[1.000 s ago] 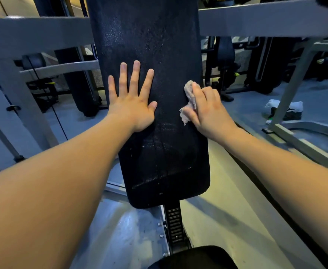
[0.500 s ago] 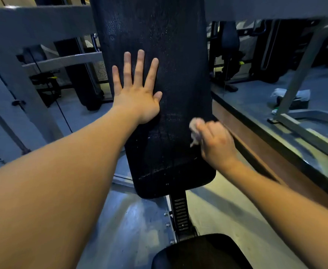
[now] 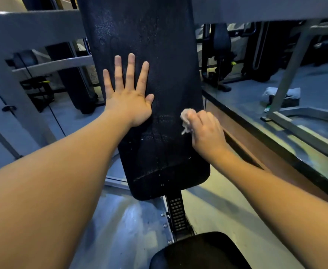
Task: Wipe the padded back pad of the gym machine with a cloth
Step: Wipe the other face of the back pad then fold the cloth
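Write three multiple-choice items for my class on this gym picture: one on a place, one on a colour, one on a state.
1. Where does the left hand lie?
A. on a dumbbell
B. on the back pad
C. on a water bottle

2. What colour is the back pad?
A. red
B. white
C. black

3. How is the right hand?
A. curled round the cloth
B. flat and empty
C. hanging at the person's side

Answers:
1 B, its palm and spread fingers lie flat on the pad.
2 C, the padding is black all over.
3 A, its fingers bunch the pale cloth at the pad's right edge.
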Demonstrator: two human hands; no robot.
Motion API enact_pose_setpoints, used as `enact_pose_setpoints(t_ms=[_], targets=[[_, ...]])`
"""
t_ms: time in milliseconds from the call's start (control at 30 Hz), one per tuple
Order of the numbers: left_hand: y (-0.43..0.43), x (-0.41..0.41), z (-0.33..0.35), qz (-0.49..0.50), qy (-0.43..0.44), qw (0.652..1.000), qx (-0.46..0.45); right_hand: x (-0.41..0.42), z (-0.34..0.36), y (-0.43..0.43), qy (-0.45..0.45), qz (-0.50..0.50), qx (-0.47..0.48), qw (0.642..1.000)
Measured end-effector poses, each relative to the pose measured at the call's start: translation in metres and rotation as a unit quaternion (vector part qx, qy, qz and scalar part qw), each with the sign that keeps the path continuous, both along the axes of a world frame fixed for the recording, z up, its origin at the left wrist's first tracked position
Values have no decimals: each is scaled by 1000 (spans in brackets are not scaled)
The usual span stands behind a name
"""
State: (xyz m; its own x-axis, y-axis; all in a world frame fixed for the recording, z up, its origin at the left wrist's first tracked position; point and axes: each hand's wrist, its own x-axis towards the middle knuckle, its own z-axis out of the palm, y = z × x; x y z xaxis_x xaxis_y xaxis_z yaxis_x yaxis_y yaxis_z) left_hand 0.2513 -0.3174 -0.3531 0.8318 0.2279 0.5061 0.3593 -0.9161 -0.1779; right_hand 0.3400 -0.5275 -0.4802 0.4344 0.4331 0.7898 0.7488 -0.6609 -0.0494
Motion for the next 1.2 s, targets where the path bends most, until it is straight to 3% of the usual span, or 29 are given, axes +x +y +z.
enact_pose_setpoints(t_ms=[100,200,367,533,633,700,867,1000,1133,1200], targets=[[0,0,0,-2,-1,1000,0,-17,-52,-27,-36,41,-96,994],[-1,-2,0,0,-2,1000,2,-8,-27,-38,-78,51,-153,984],[-3,-1,0,3,7,1000,-2,19,64,-17,-11,-44,-5,999],[-3,-3,1,3,3,1000,0,-9,-12,-10,36,0,-28,999],[-4,-3,0,3,6,1000,-1,-26,-46,-22,-17,38,-107,993],[-4,-4,1,5,10,1000,-2,-14,-20,-22,-49,39,-133,989],[-5,-4,7,15,33,999,-14,8,85,20,-17,-46,6,999],[-7,-5,11,19,54,998,-23,-18,61,44,21,-8,16,1000],[-9,-9,18,19,77,996,-41,-48,-7,27,-45,97,-114,988],[-6,-15,25,8,86,996,-37,-40,0,20,-87,110,-162,977]])
